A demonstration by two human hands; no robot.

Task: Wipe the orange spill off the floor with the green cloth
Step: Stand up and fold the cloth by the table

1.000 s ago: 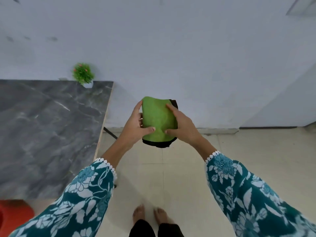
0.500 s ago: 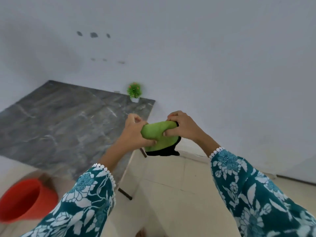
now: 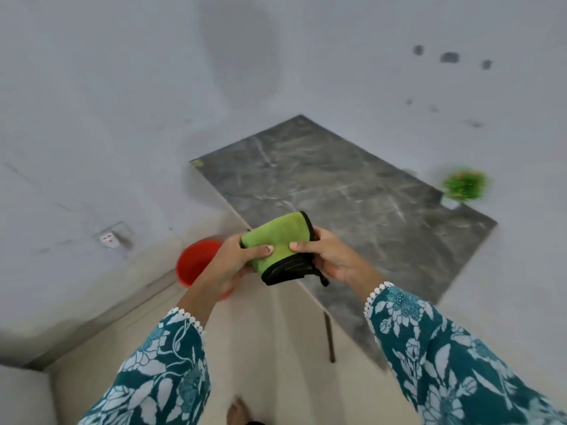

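Note:
The green cloth (image 3: 280, 237), folded thick with a black trim along its edges, is held at chest height in front of me. My left hand (image 3: 233, 265) grips its left side, thumb on top. My right hand (image 3: 333, 259) grips its right side, thumb pressing on the green face. Both hands hover over the near corner of the grey marble table (image 3: 346, 200). No orange spill shows on the beige tiled floor (image 3: 276, 348) in this view.
A red bucket (image 3: 194, 262) stands on the floor left of the table, partly behind my left hand. A small green potted plant (image 3: 464, 187) sits at the table's far right corner. A wall socket (image 3: 110, 237) is low on the left wall. My foot (image 3: 237, 412) shows below.
My view has swung left, so the table now lies to the right and the red bucket sits near the centre. The cloth stays in both hands, turned with its folded edge toward me.

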